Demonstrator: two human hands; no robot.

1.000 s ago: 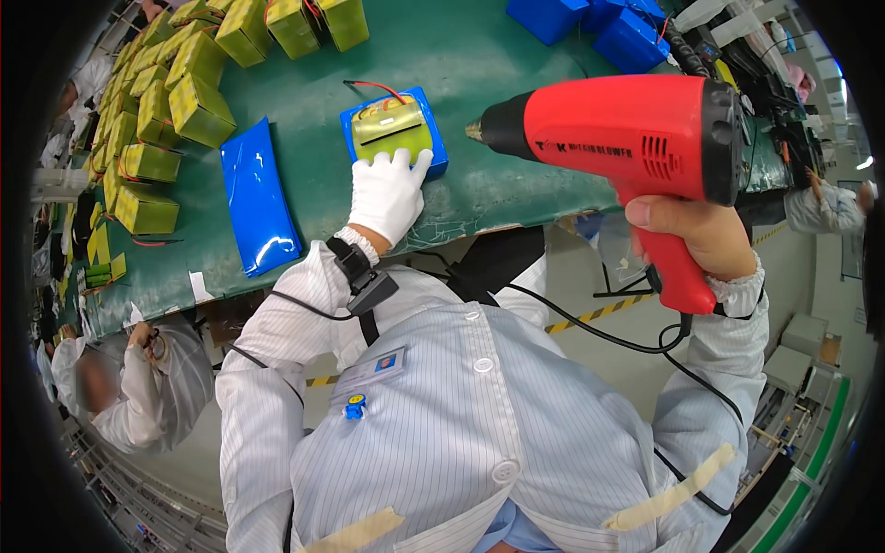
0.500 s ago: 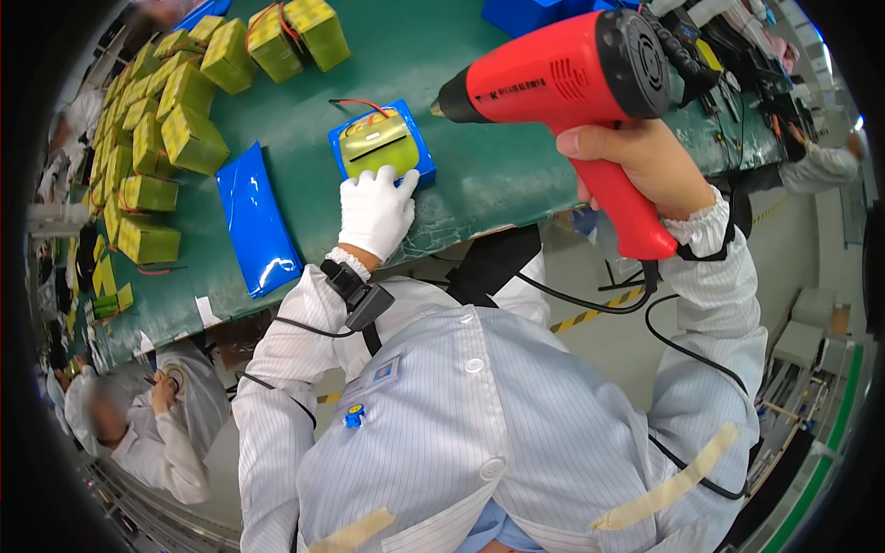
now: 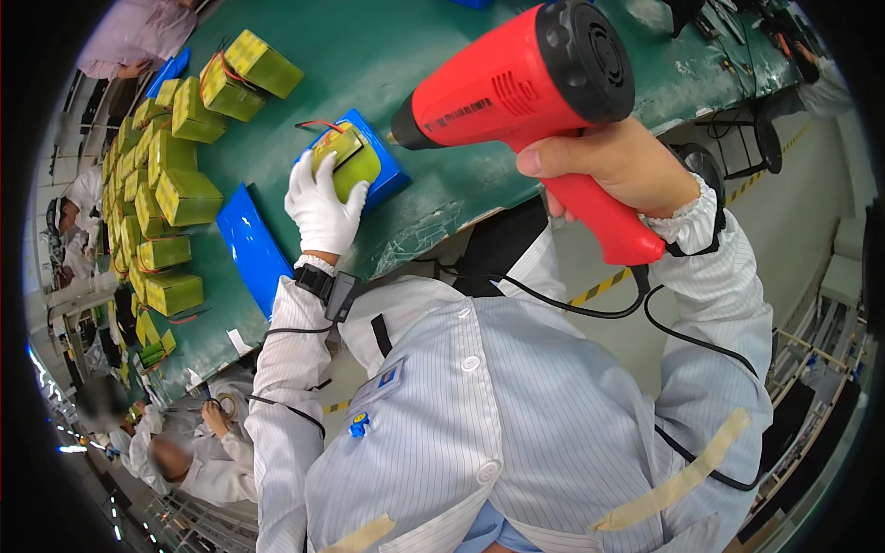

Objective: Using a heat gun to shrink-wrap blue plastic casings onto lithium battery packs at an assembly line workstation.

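Note:
My right hand (image 3: 618, 170), bare, is wrapped around the handle of a red heat gun (image 3: 489, 92) with a black nozzle pointing left. The nozzle tip is close to the right side of a yellow-green battery pack (image 3: 362, 168). Blue plastic wrap (image 3: 385, 166) surrounds the pack, which lies tilted on the green table. A red wire (image 3: 321, 123) sticks out at its far end. My left hand (image 3: 321, 210), in a white glove, is against the pack's near left side with fingers spread; how firmly it touches cannot be seen.
A flat blue plastic sleeve (image 3: 251, 244) lies left of my left hand. Several yellow-green packs (image 3: 189, 194) with wires stand in rows at the far left. The gun's black cord (image 3: 572, 311) hangs before my body. Co-workers sit beyond the green table (image 3: 442, 198).
The pack has turned, and my left hand has shifted left, its fingers spreading wider. The heat gun has moved left with my right hand, staying near the pack. The whole view has also shifted.

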